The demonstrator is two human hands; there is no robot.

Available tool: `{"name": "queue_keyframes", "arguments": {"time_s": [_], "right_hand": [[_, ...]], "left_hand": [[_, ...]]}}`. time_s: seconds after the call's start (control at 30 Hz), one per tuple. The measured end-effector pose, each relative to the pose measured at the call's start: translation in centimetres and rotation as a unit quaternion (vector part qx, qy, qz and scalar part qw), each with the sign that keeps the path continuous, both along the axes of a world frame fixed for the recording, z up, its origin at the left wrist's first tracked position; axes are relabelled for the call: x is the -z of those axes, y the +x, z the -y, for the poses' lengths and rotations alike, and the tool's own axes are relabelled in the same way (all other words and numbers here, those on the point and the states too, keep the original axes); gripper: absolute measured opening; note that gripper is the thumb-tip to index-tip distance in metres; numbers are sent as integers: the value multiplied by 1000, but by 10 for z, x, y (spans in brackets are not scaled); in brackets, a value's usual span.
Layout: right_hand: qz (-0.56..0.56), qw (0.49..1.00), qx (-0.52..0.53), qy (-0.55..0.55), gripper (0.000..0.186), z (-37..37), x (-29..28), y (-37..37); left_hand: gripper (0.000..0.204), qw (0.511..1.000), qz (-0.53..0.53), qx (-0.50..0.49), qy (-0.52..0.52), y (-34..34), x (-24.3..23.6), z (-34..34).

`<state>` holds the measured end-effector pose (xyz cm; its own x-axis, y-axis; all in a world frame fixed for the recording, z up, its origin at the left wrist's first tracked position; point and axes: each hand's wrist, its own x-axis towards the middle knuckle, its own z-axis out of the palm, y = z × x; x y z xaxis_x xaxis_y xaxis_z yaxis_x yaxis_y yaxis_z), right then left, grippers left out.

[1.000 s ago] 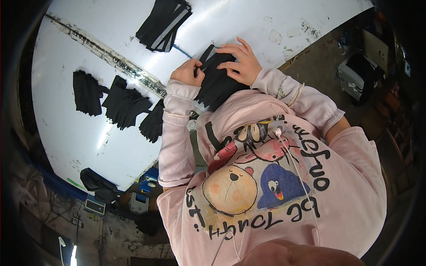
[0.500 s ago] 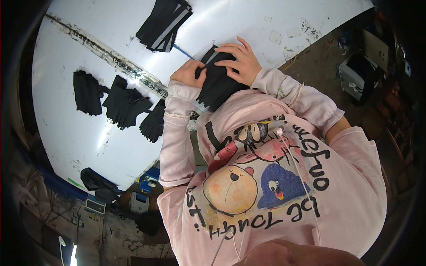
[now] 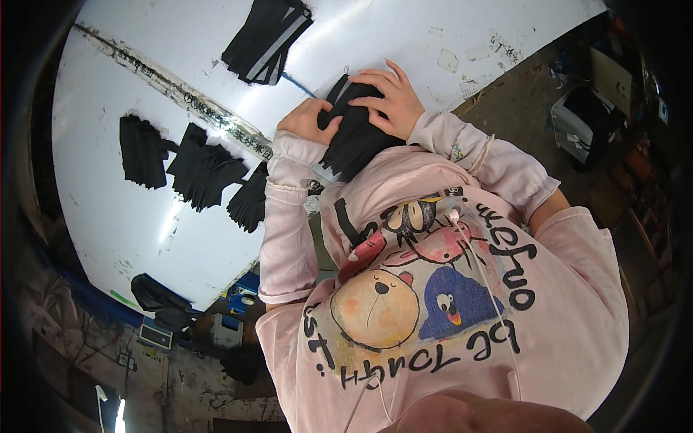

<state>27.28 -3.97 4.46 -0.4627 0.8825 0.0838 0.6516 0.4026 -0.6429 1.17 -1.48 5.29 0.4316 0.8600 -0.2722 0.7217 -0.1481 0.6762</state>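
Room ahead of hands (image 3: 401,107) on tabletop (image 3: 393,32) — black strip bundle (image 3: 263,42) blocks ahead-left.

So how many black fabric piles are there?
5: one pile at the hands, one pile beyond, three piles leftward, the nearest partly behind the left sleeve. More may be hidden.

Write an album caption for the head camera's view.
Left hand and right hand on black strips at a white table, other black piles nearby.

White table (image 3: 101,224) (stained), dark floor (image 3: 505,108)
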Motion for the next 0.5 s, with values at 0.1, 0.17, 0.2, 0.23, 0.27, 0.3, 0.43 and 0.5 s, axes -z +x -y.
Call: {"name": "queue_keyframes", "arguments": {"time_s": [0.1,0.17,0.2,0.23,0.27,0.3,0.43,0.5], "right_hand": [[-12,1000,-10,2,26,0,0,2],[-24,999,-25,2,24,-1,0,5],[-31,999,-29,8,23,0,0,5],[-39,999,-34,13,22,1,1,4],[-47,998,-38,19,21,1,2,4],[-42,998,-36,20,22,1,2,4],[-28,999,-29,27,28,2,1,4],[-27,999,-25,29,32,2,1,4]], "left_hand": [[26,1000,-2,-29,4,-4,15,3],[25,999,-7,-40,-6,-5,20,3],[24,999,-10,-45,-10,-6,22,3],[25,999,-10,-47,-20,-7,24,3],[25,998,-11,-49,-31,-8,25,3],[26,998,-11,-50,-41,-8,25,2],[38,996,-8,-51,-67,-7,15,0],[46,998,19,-37,-55,-6,2,-1]]}}
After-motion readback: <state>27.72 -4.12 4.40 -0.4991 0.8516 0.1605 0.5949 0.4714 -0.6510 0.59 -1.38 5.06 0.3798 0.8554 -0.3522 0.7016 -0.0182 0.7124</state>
